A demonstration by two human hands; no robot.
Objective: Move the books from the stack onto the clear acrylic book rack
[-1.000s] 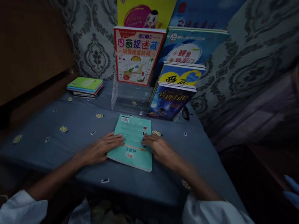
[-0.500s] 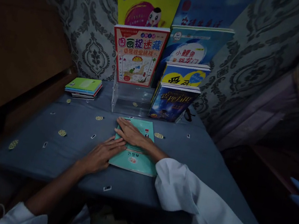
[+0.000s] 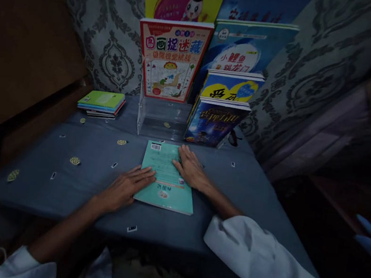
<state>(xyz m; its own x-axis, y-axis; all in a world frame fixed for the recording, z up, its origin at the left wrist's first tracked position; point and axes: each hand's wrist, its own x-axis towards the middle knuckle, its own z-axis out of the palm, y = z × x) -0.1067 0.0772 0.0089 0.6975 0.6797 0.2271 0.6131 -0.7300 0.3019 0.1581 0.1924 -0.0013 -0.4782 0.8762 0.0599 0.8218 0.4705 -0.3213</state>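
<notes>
A closed teal book (image 3: 167, 174) lies on the cloth-covered table, its barcode at the far left corner and its printing upside down to me. My left hand (image 3: 126, 187) rests with its fingers stretched over the book's left edge. On the far right part of the cover, my right hand (image 3: 193, 168) lies flat, fingers extended. Neither hand grips the book. Beyond it stands a clear stepped book rack (image 3: 160, 120), with a red-bordered picture book (image 3: 171, 60) on its left side and a dark blue book (image 3: 215, 124) low on its right.
A small stack of books (image 3: 101, 103) sits at the back left of the grey-blue tablecloth (image 3: 85, 198). Behind the rack is a patterned wall (image 3: 118, 62). Brown furniture (image 3: 23, 62) borders the table on the left. Something dark (image 3: 233, 139) lies beside the rack's right end.
My right hand has slid across the cover from the book's left side to its right side, uncovering the barcode. My left hand stays at the left edge. The view has shifted slightly.
</notes>
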